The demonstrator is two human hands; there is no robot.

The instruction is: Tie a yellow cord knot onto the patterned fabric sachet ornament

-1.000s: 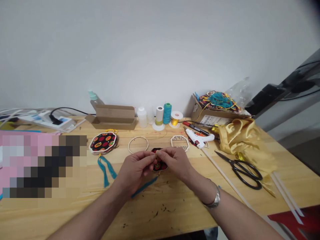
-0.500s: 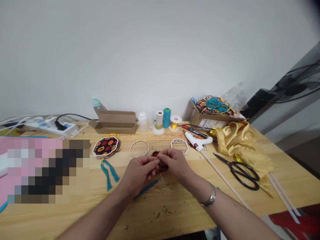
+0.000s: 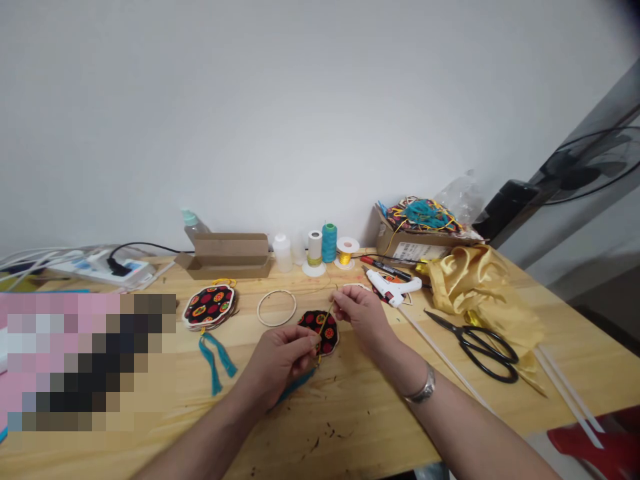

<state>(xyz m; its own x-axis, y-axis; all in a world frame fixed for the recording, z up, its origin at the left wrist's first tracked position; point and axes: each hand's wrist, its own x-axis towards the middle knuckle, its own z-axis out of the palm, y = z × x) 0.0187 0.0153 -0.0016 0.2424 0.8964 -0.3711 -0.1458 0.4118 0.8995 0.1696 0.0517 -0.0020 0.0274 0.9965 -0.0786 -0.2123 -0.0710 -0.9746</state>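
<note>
A thin yellow cord (image 3: pixel 327 319) runs taut between my hands. My left hand (image 3: pixel 287 350) pinches its lower end, and my right hand (image 3: pixel 361 315) grips the upper end between thumb and fingertips. Beneath the cord lies a black piece patterned in red and orange (image 3: pixel 327 339), partly covered by my left hand. A blue tassel (image 3: pixel 296 387) shows below that piece, its upper part hidden behind my left hand. To the left is a stack of similar patterned pieces (image 3: pixel 209 305) with blue tassels (image 3: pixel 216 360). A pale wooden ring (image 3: pixel 277 325) rests just beyond my left hand.
At right lie a white glue gun (image 3: pixel 393 288), black scissors (image 3: pixel 480 347) and gold cloth (image 3: pixel 467 280). Thread spools (image 3: pixel 329 243), a white bottle (image 3: pixel 283 253) and an open cardboard box (image 3: pixel 230 267) line the wall. A filled carton (image 3: pixel 410 250) stands back right.
My right hand has moved up and away from my left, drawing the yellow cord out between them. More of the patterned piece is visible. The view has shifted slightly.
</note>
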